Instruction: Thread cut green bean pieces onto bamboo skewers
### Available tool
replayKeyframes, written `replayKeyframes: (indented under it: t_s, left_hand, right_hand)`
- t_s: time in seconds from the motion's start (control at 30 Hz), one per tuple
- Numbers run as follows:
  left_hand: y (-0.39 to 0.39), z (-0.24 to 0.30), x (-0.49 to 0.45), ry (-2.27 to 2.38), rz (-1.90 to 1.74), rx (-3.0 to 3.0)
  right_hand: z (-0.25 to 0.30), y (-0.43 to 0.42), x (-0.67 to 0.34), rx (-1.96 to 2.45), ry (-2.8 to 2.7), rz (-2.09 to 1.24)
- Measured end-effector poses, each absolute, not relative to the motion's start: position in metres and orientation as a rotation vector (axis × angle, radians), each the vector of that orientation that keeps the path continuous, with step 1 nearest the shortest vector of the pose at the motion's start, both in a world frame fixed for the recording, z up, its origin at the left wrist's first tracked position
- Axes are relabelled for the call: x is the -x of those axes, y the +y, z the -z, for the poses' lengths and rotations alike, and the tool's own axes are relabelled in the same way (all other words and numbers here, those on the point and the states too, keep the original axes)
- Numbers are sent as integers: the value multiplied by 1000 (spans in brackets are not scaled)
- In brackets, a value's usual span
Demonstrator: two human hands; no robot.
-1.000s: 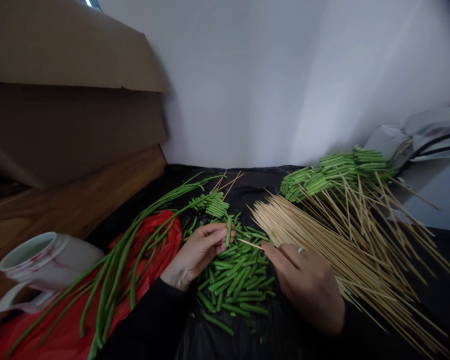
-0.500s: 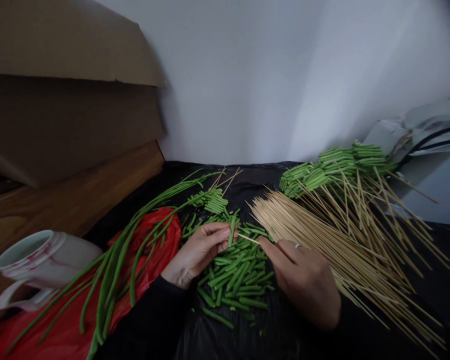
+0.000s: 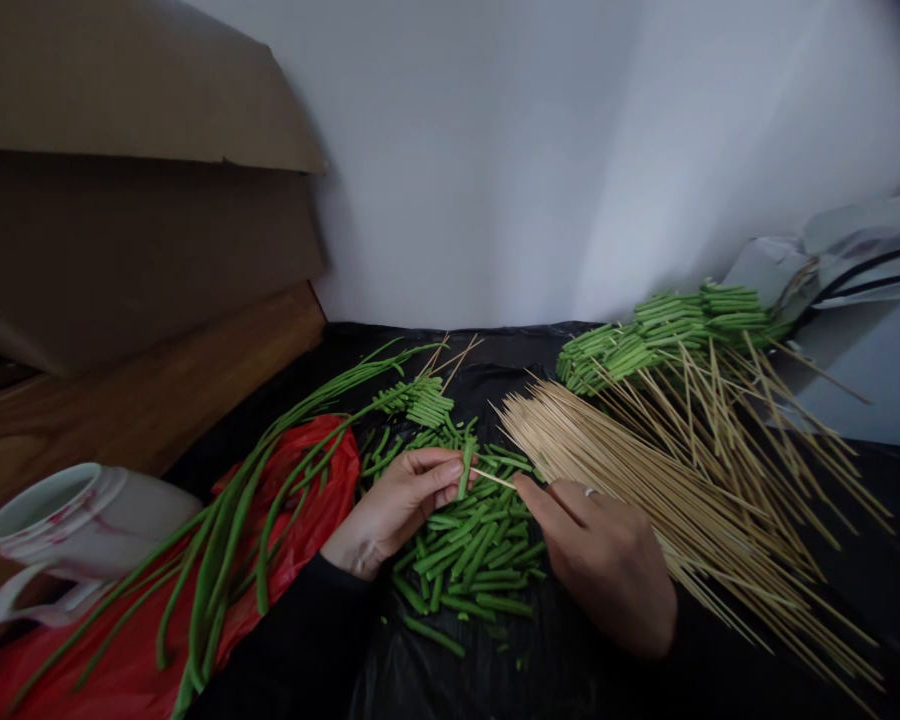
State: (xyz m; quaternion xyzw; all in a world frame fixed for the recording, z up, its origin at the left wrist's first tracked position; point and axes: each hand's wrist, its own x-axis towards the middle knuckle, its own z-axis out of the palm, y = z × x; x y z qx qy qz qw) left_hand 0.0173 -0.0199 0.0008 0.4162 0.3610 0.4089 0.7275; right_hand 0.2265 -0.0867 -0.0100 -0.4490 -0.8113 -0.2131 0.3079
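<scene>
Head view looks down at my two hands over a surface [image 3: 832, 490] covered in black plastic. My left hand [image 3: 397, 505] pinches a short bean piece [image 3: 464, 470] between thumb and fingertips and holds it nearly upright. My right hand [image 3: 607, 560] grips a thin skewer [image 3: 493, 479] between thumb and forefinger, with its tip touching the side of the bean piece. I cannot tell whether the tip has gone into it. Both are held just above a pile of cut beans [image 3: 472, 560] lying loose on the plastic between my wrists.

To the right of my right hand, a big spread of bare sticks [image 3: 667, 490] fans out from near right to far left. At the far right, finished rows of threaded beans [image 3: 667, 330] rest on top of more sticks. A smaller threaded row [image 3: 420, 400] lies just beyond the pile. Long uncut beans [image 3: 270, 470] run from the near left toward the far middle, across a red bag [image 3: 307, 500]. A white cup [image 3: 60, 520] lies on its side at the near left, with a cardboard box [image 3: 135, 150] behind it.
</scene>
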Motion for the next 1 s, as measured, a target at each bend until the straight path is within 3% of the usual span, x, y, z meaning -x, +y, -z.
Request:
replayKeyframes:
  t_s: [1.0]
  left_hand:
    - [-23,4,-26,895,-951,-976]
  right_hand:
    - [13,-87,-219,1200,-2099,487]
